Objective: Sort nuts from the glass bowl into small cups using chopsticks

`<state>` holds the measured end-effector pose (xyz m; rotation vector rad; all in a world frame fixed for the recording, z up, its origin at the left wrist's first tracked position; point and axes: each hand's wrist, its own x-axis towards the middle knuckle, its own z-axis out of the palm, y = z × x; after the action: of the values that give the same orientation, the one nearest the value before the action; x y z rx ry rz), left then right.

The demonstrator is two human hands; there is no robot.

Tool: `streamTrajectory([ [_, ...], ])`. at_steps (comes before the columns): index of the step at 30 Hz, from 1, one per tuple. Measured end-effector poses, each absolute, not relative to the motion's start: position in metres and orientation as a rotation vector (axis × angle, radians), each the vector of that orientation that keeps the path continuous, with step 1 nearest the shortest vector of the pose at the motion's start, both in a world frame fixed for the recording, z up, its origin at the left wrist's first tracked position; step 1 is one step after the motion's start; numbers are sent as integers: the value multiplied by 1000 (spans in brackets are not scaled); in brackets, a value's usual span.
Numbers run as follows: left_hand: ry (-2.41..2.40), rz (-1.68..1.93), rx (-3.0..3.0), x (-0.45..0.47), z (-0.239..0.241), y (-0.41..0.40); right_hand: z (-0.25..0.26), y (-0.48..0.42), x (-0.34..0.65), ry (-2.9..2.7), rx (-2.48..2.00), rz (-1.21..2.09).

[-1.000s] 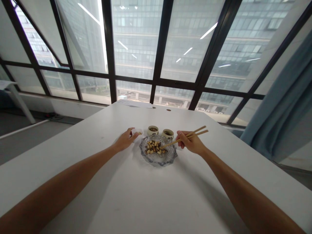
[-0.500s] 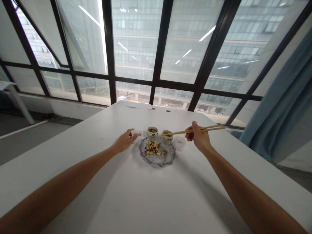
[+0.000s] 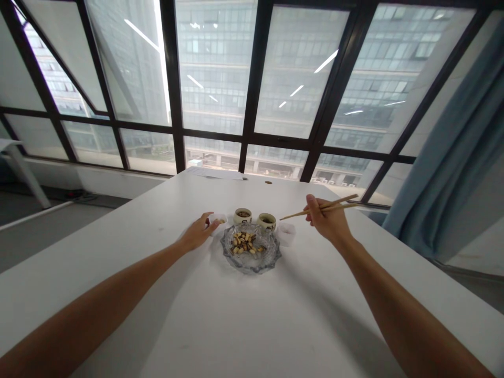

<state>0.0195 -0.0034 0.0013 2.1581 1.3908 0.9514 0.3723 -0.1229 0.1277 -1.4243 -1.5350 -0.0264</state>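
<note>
My left hand [image 3: 198,232] is closed around the side of a small white plastic cup [image 3: 218,217], which has a little something yellowish inside. In my right hand [image 3: 327,219] is a pair of chopsticks [image 3: 301,213]. Their tips are close together, point left and hold nothing I can see, just right of a cream cup [image 3: 267,222] with dark lettering. Another such cup [image 3: 242,216] stands to its left, with dark bits inside. In front of them is a clear glass dish [image 3: 252,266] with a scalloped rim, holding several pistachio-like nuts [image 3: 244,241].
A second small white plastic cup [image 3: 286,234] stands at the dish's right edge. Papers [image 3: 214,173] and a small brown disc [image 3: 268,182] lie at the far end of the white table [image 3: 220,325]. Windows rise behind; a blue curtain [image 3: 449,173] hangs at right.
The chopstick tips have moved right, away from the right cream cup, and the rear ends have spread apart. My left hand stays at the white cup. The view has shifted slightly.
</note>
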Motion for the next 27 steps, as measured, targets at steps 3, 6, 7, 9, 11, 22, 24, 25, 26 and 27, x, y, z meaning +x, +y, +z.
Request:
streamTrajectory([
  [3,1386,968,2157,20,1,-3,128,-128,357,-1481,-1329,209],
  [6,1391,978,2155,20,1,-4,124,-132,339,-1574,-1321,561],
  [7,1392,977,2158,20,1,-4,121,-132,334,-1626,-1324,645],
  [9,1383,970,2163,20,1,-4,113,-132,326,-1718,-1312,727],
  [11,1371,956,2161,20,2,-4,105,-129,322,-1784,-1295,748],
  [22,1418,938,2186,20,3,-5,93,-122,331,-1733,-1273,396],
  [24,1415,942,2192,20,2,-4,93,-121,332,-1711,-1282,410],
  [25,1408,945,2191,20,1,-4,92,-121,332,-1705,-1289,414],
  [26,1402,945,2188,20,1,-4,91,-120,333,-1701,-1296,412],
  [27,1398,943,2183,20,1,-4,90,-120,333,-1701,-1302,407],
])
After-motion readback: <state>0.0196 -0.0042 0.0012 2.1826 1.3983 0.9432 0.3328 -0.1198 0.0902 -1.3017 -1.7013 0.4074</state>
